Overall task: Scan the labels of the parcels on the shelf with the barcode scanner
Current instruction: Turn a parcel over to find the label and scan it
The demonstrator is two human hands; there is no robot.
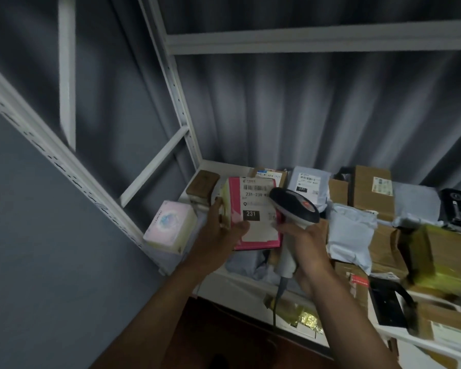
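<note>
While the left hand grips the pink parcel just left of the frame's centre, fingers curled round its left edge and thumb pressed on the lower part of its white label, the parcel's face is tipped up toward the camera, with its long axis running from the bottom toward the top of the frame. Printed on the label are a barcode near the top and "231" in a black box lower down. Just right of it, the right hand is wrapped round the pale handle of the barcode scanner. Its handle runs nearly upright in the frame, cable trailing downward, and its dark head points up and left, overlapping the label's right edge. Beneath both lies the white shelf, crowded toward the right with brown cartons and grey mailer bags.
</note>
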